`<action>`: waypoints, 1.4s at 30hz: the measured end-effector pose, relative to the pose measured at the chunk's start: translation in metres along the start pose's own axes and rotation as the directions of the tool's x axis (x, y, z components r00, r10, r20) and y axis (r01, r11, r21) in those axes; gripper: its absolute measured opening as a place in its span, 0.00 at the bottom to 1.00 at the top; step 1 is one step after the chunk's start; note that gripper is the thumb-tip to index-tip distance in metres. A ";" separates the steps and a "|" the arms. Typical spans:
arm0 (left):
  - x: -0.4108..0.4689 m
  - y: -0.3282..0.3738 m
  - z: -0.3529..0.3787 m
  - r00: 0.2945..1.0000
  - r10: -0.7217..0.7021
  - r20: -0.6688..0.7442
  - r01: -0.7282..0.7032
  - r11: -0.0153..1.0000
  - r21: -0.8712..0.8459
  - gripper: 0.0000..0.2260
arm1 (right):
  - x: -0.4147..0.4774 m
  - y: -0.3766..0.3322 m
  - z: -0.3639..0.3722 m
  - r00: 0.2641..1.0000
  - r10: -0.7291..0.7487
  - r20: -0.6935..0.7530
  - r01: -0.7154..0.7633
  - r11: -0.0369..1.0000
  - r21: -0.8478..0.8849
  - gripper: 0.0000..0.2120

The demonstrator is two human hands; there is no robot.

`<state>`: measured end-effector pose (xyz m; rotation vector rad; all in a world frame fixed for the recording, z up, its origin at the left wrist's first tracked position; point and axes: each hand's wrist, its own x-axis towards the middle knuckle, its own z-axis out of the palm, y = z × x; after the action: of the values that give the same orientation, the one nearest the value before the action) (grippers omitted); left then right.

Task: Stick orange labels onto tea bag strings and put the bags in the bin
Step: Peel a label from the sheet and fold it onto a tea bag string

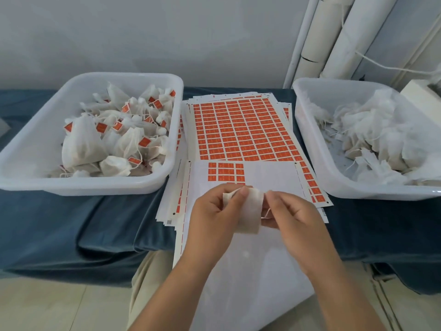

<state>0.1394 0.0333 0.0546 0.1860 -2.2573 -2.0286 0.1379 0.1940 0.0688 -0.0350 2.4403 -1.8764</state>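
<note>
The tea bag [248,211] is held near centre, left hand [214,211] curled round it, right hand [293,216] pinching its right edge, over the orange label sheets [238,130] on the desk [71,223]. A bin of labelled bags [95,187] stands left, a bin of plain bags [317,151] right.

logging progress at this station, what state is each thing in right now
left bin, partly filled with labelled tea bags
right bin, holds unlabelled tea bags
front label sheet, mostly peeled, few orange labels left
back label sheet, covered in labels
tea bag, held between both hands, no label visible
left hand, grips the tea bag
right hand, pinches its right edge
</note>
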 end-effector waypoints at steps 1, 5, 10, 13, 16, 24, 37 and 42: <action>0.000 -0.002 0.000 1.000 -0.002 0.009 0.001 1.000 0.014 0.06 | -0.001 0.001 0.000 0.999 -0.022 -0.025 0.021 0.998 -0.051 0.14; -0.001 -0.008 -0.002 0.998 -0.044 0.055 0.041 0.998 0.051 0.07 | -0.001 0.003 -0.001 0.991 -0.114 -0.066 0.101 0.980 -0.174 0.16; -0.003 -0.006 -0.004 0.968 -0.021 0.249 -0.012 0.991 0.130 0.09 | 0.003 0.000 -0.002 0.999 0.034 -0.008 -0.034 0.999 0.010 0.17; -0.003 -0.005 -0.003 0.973 0.044 0.225 -0.070 0.992 0.107 0.11 | 0.004 -0.001 -0.002 0.991 0.125 0.056 -0.133 0.979 0.155 0.20; -0.004 -0.004 -0.007 0.976 0.071 0.206 -0.092 0.991 0.096 0.11 | 0.007 0.003 -0.007 0.985 0.127 0.116 -0.165 0.883 0.439 0.18; -0.013 -0.008 -0.009 0.971 0.070 0.227 -0.116 0.974 0.194 0.13 | 0.008 0.012 -0.002 0.998 0.008 0.061 -0.048 0.712 0.701 0.17; -0.002 -0.003 -0.013 0.977 0.161 0.138 -0.197 0.930 0.311 0.13 | 0.010 0.007 -0.005 0.993 -0.002 0.115 -0.107 0.338 0.935 0.16; 0.034 -0.013 -0.042 0.995 -0.050 -0.091 0.082 0.918 0.387 0.21 | 0.024 0.018 -0.007 0.988 0.124 0.090 -0.140 0.497 0.856 0.17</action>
<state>0.1126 -0.0143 0.0459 0.3706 -2.6111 -1.5394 0.1141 0.2045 0.0524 0.1824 1.1455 -2.7338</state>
